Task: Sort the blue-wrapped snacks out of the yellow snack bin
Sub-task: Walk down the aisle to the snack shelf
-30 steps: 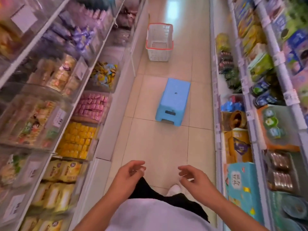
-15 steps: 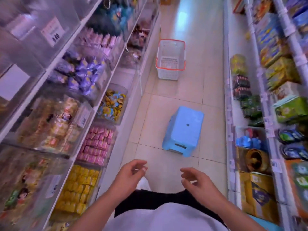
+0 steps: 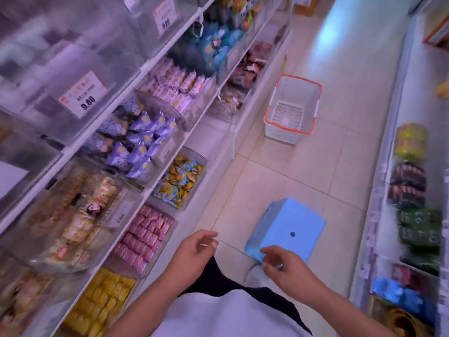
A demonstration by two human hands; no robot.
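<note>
I count my two hands, left (image 3: 192,254) and right (image 3: 284,266), one blue stool (image 3: 289,229), one white basket (image 3: 292,109), and perhaps seven clear snack bins.

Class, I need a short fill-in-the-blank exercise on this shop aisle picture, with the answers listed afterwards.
1. The stool on the floor is coloured ____.
2. The white basket has a rim coloured ____.
3. The left hand and right hand hold ____.
4. The bin of pink snacks sits directly above the bin of ____ snacks.

Answers: blue; red; nothing; yellow
</note>
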